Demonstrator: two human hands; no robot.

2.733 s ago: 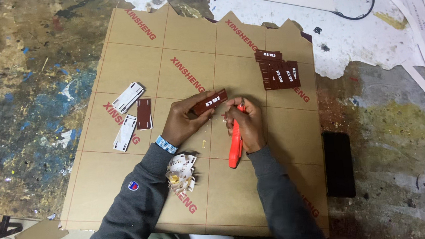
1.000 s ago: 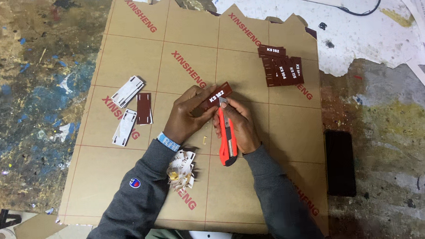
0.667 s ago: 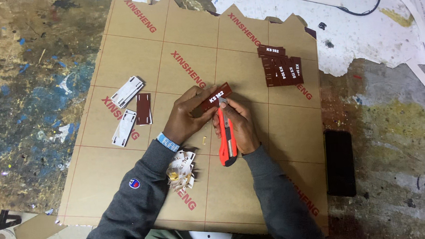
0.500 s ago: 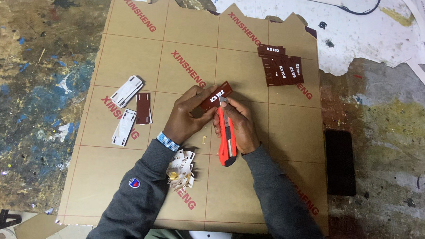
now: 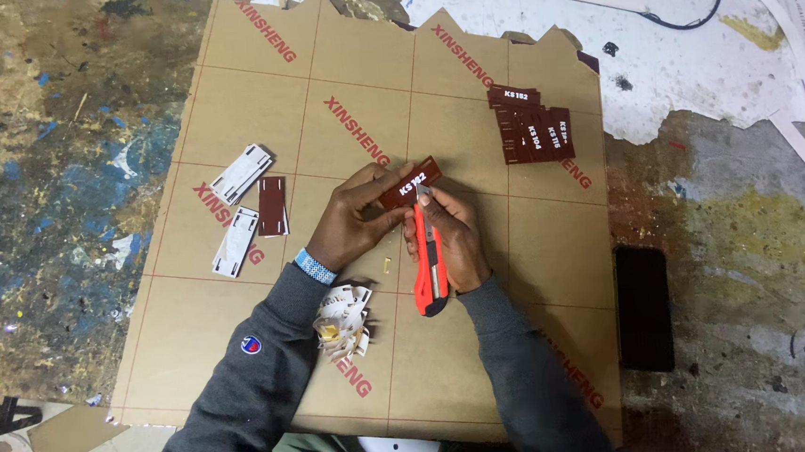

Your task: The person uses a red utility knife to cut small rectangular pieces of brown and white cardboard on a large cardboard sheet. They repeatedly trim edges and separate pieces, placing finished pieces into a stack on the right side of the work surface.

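My left hand (image 5: 350, 220) grips a small dark-brown label plate (image 5: 411, 183) with white lettering, holding it just above a large brown board (image 5: 224, 106). My right hand (image 5: 450, 237) holds an orange utility knife (image 5: 429, 267) with its blade tip against the plate's lower edge. Both hands sit close together at the board's middle. A heap of peeled white backing scraps (image 5: 343, 320) lies by my left forearm.
A stack of matching brown plates (image 5: 533, 132) lies at the board's upper right. Two white strips (image 5: 240, 174) (image 5: 234, 242) and one brown plate (image 5: 272, 206) lie at the left. A black phone (image 5: 642, 308) rests on the paint-stained table at the right.
The knife has swung from slanting beside the plate to pointing straight up at its edge. The hands and plate have hardly moved in the last second.
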